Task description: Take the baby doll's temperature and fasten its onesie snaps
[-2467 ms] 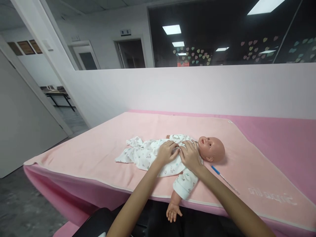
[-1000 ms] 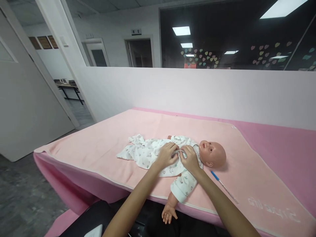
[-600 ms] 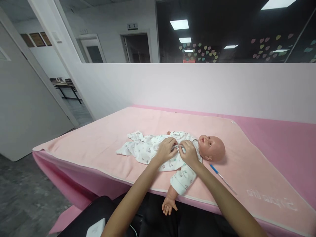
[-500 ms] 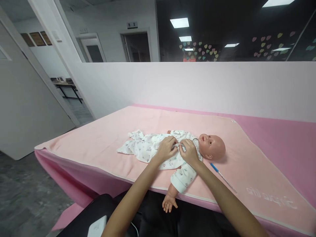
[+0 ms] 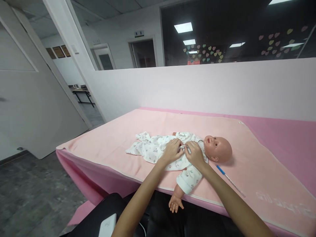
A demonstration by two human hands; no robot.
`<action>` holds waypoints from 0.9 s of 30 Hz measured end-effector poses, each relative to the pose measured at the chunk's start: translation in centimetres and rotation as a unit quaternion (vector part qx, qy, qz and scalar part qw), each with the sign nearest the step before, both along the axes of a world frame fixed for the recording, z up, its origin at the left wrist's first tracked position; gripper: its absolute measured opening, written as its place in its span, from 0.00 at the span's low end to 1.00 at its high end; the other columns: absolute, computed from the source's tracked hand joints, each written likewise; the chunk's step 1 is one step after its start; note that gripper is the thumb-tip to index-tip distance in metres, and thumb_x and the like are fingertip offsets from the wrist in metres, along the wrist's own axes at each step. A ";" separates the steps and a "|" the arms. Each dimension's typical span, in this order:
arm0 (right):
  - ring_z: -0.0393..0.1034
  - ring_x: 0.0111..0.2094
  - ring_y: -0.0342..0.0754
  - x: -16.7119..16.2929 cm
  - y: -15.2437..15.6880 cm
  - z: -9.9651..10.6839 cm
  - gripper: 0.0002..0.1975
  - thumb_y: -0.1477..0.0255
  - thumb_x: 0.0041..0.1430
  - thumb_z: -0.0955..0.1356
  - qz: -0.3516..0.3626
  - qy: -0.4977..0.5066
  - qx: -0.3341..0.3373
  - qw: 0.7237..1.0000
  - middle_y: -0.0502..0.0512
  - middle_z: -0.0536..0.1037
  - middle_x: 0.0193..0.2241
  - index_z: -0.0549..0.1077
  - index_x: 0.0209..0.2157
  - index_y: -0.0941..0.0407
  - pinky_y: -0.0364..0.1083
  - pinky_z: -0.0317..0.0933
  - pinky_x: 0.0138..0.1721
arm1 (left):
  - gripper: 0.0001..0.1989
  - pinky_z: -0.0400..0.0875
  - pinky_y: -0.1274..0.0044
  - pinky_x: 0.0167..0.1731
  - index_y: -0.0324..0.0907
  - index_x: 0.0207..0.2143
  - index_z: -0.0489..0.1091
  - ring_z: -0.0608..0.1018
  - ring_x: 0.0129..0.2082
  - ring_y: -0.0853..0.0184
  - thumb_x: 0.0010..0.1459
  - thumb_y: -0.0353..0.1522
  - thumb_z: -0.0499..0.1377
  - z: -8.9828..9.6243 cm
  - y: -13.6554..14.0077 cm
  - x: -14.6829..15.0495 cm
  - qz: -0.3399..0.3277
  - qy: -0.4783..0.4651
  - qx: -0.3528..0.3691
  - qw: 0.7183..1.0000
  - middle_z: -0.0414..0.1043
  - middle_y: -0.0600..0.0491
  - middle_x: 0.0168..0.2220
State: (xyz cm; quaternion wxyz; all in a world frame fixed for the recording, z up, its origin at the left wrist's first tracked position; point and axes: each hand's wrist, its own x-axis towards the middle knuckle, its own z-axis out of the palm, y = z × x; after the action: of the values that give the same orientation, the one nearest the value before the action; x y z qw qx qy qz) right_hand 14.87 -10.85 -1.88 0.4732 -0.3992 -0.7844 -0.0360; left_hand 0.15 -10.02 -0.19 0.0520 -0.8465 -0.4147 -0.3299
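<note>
A baby doll (image 5: 219, 148) lies on its back with its head to the right, dressed in a white patterned romper (image 5: 150, 149). Over its chest, my left hand (image 5: 173, 149) is closed, fingertips pinching a thin white cloth tie (image 5: 183, 146) at the romper's front. My right hand (image 5: 194, 152) pinches the same tie from the other side, close to the left fingertips. The exact hold is partly hidden by the fingers. One doll hand (image 5: 175, 202) hangs past the near table edge, below my right wrist.
A peach towel (image 5: 111, 131) covers most of the pink-covered table (image 5: 283, 135). A thin stick with a blue end (image 5: 220, 169) lies right of the doll's shoulder. A white device (image 5: 108, 225) rests on my lap. A low white wall (image 5: 197, 89) stands behind the table.
The camera view has turned slightly left, so everything appears shifted right. Both hands stay at the doll's chest on the tie, with little visible movement.
</note>
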 end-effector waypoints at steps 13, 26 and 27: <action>0.64 0.33 0.48 0.2 -0.2 0.1 0.08 0.76 0.59 0.58 0.002 0.010 -0.010 1.000 0.54 0.72 0.28 0.66 0.30 0.55 0.46 0.56 0.37 | 0.05 0.64 0.73 0.34 0.42 0.34 0.63 0.70 0.32 0.66 0.53 0.28 0.51 -0.8 -1.1 -0.2 -0.024 -0.091 0.072 0.993 0.69 0.53 0.30; 0.64 0.34 0.48 0.1 -0.1 -0.1 0.08 0.79 0.56 0.59 -0.012 0.021 -0.003 1.000 0.54 0.72 0.30 0.67 0.29 0.56 0.46 0.57 0.37 | 0.05 0.60 0.68 0.48 0.46 0.33 0.70 0.67 0.49 0.63 0.54 0.31 0.54 -0.3 -1.4 0.1 0.023 -0.053 0.083 0.995 0.71 0.54 0.42; 0.64 0.34 0.48 0.1 -0.1 0.0 0.08 0.79 0.56 0.59 -0.013 0.020 -0.003 1.000 0.54 0.72 0.29 0.67 0.29 0.56 0.46 0.57 0.37 | 0.06 0.60 0.68 0.48 0.46 0.33 0.70 0.67 0.48 0.64 0.54 0.31 0.54 -0.3 -1.4 0.1 0.024 -0.051 0.076 0.995 0.71 0.55 0.41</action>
State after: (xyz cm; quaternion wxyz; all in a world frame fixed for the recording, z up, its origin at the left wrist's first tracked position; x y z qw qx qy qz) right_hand 14.97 -10.98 -1.92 0.4869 -0.4118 -0.7696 -0.0317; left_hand 0.24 -11.39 -0.48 0.1028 -0.8116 -0.4112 -0.4021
